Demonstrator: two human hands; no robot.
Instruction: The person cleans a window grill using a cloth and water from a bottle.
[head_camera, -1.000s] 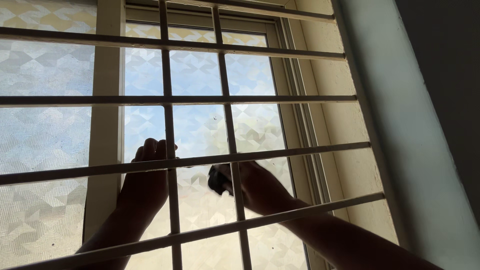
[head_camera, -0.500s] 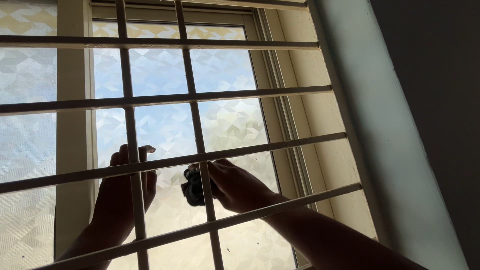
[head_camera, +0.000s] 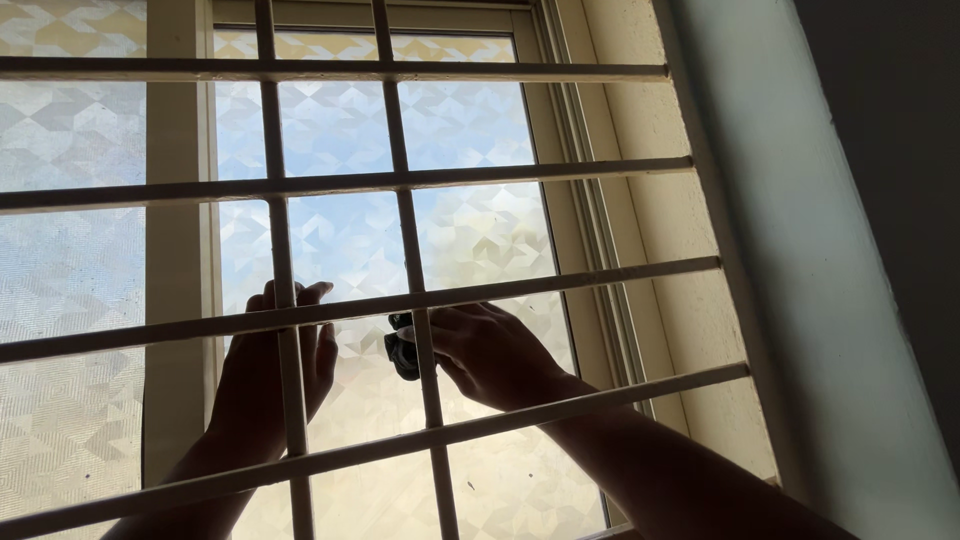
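Both my arms reach through a metal window grille (head_camera: 400, 178) toward a pane of patterned frosted glass (head_camera: 470, 235). My left hand (head_camera: 265, 375) lies flat with spread fingers against the glass, next to the pale window frame post (head_camera: 180, 260). My right hand (head_camera: 490, 352) is closed on a small dark wad of cloth (head_camera: 401, 352) and presses it to the glass just behind a vertical bar. Backlight leaves both hands in dark silhouette.
The grille's horizontal and vertical bars cross in front of both forearms. A cream window reveal (head_camera: 665, 230) and a pale wall edge (head_camera: 800, 260) rise at the right. More frosted glass (head_camera: 70, 250) lies to the left of the post.
My right hand has shifted the cloth slightly left and back across the glass. My left hand stays flat on the pane. The view has swayed sideways.
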